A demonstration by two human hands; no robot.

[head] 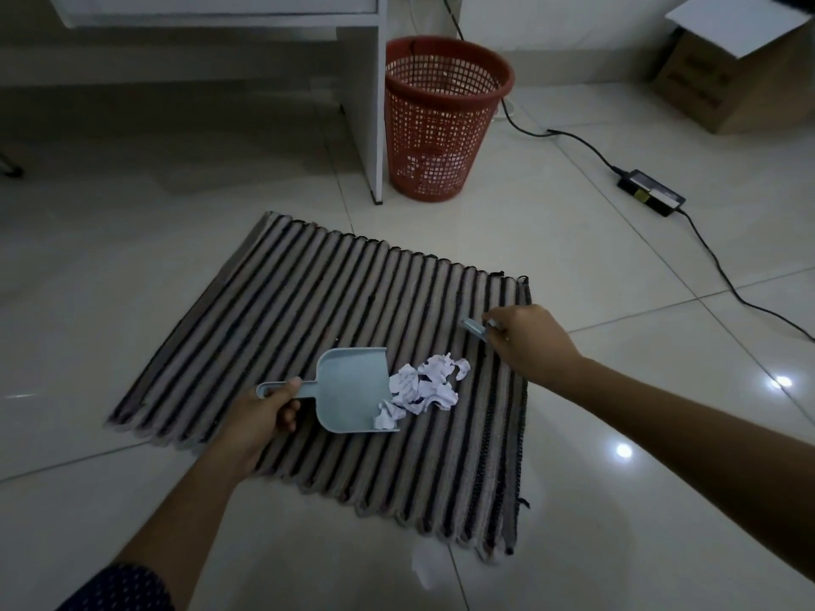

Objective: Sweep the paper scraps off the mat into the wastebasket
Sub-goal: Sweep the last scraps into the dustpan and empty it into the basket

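A striped mat [308, 302] lies on the tiled floor. White crumpled paper scraps [425, 388] are bunched near its middle, right at the mouth of a pale blue dustpan [353, 394]. My left hand [260, 423] grips the dustpan's handle. My right hand [529, 341] is to the right of the scraps, closed around the handle of a small pale blue brush [474, 329]; only the handle end shows, the bristles are hidden. A red mesh wastebasket [441, 121] stands beyond the mat, with some paper inside at the bottom.
A white desk leg [372, 108] stands just left of the wastebasket. A black power adapter [652, 192] and its cable trail across the floor at right. A cardboard box [727, 77] sits at the far right. A paper scrap [423, 568] lies on the floor below the mat.
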